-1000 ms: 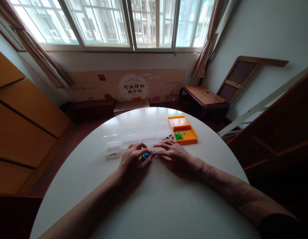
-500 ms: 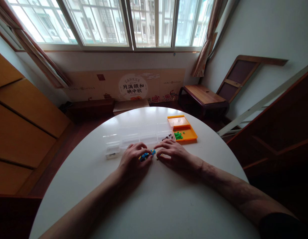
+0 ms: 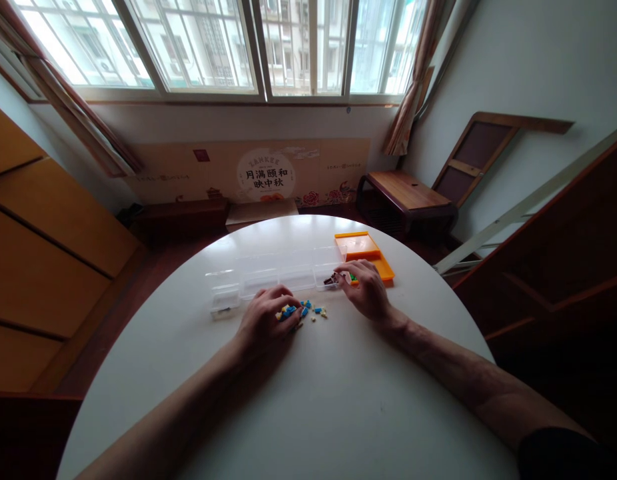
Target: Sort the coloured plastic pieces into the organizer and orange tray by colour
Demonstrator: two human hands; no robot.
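My left hand (image 3: 266, 313) rests on the table with curved fingers. Thumb and forefinger stand apart around a small pile of blue and yellow toy bricks (image 3: 288, 311), part of which the hand hides. More loose blue and yellow bricks (image 3: 318, 311) lie just to the right. My right hand (image 3: 367, 288) is over the right end of a clear plastic compartment box (image 3: 296, 279). Its thumb and forefinger come together above dark brown pieces (image 3: 330, 279) in the end compartment; whatever is between the fingertips is too small to name.
An orange tray (image 3: 383, 267) with green pieces (image 3: 353, 277), partly behind my right hand, stands right of the clear box. A small clear container (image 3: 224, 303) is at the left end. Everything rests on a round white table (image 3: 308, 413). A wooden stool (image 3: 408, 190) stands beyond its edge.
My right hand has moved away from the brick pile, up and right to the brown pieces, uncovering loose blue and yellow bricks. My left hand has stayed nearly in place.
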